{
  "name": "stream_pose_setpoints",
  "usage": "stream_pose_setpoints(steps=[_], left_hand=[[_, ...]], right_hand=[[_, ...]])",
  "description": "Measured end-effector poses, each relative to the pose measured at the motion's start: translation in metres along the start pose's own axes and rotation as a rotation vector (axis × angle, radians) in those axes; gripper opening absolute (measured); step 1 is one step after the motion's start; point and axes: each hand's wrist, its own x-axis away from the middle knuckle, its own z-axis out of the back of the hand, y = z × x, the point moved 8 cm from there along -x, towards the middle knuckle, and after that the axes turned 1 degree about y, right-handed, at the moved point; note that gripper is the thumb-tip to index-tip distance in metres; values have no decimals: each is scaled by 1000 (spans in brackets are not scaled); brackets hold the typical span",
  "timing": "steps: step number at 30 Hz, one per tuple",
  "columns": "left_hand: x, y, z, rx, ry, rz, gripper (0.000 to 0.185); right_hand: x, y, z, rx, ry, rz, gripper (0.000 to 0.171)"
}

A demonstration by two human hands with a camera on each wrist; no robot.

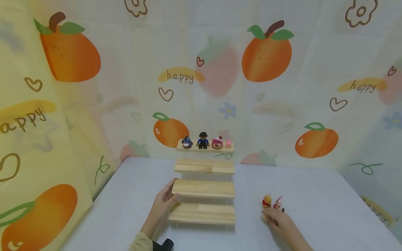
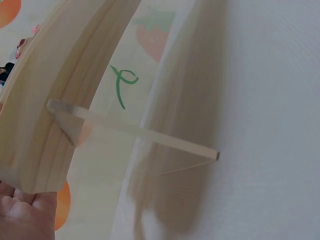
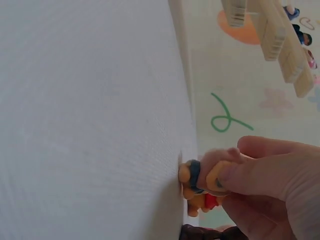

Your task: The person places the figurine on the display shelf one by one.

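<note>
While the second-lowest pale wooden plank shelf [image 1: 204, 188] is gripped at its left end by the left hand [image 1: 162, 200], a small tan-and-orange, blue-collared toy figure [image 3: 193, 174] is pinched by the right hand's [image 1: 280, 221] fingers between the shelf and the white tabletop's [image 1: 314, 202] right edge, beside a yellow, red-shirted bear figurine [image 1: 267, 200].
</note>
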Motion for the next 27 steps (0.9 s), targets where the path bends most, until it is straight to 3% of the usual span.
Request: stream_pose_setpoints(steps=[6,14,18,27], left_hand=[[0,1,-3,-15,-25,-18,60],[1,5,2,-40,-1,-17,60],[3,6,5,-45,-8,-23,59],[-1,3,0,-6,-13,-14,59]], right_hand=[[2,-2,3,-43,11,9,33],[2,0,-11,98,-84,-24,31],[3,0,-17,30,-119,-88,33],[-1,4,-13,-4,-35,-211,23]])
